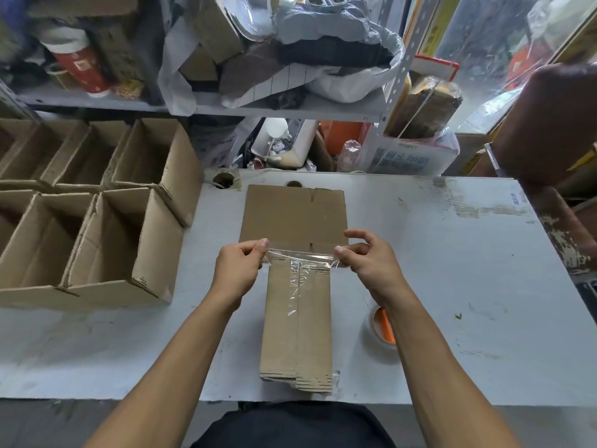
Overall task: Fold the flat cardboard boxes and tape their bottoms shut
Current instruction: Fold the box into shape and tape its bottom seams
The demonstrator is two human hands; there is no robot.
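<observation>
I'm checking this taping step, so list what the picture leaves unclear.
- Head view: the tape roll is partly hidden behind the right forearm.
- Head view: the far end of the folded box is covered by the tape strip stretched between the left hand and right hand.
- Head view: shelf clutter is blurred.
- Head view: the left boxes are cut off.

Scuffed white table (452,253); behind it, cluttered grey metal shelving (290,108); clear plastic sheeting (484,43) right.

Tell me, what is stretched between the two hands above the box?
In the head view, a strip of clear tape spans from the left hand to the right hand, across the folded box's far end.
</observation>
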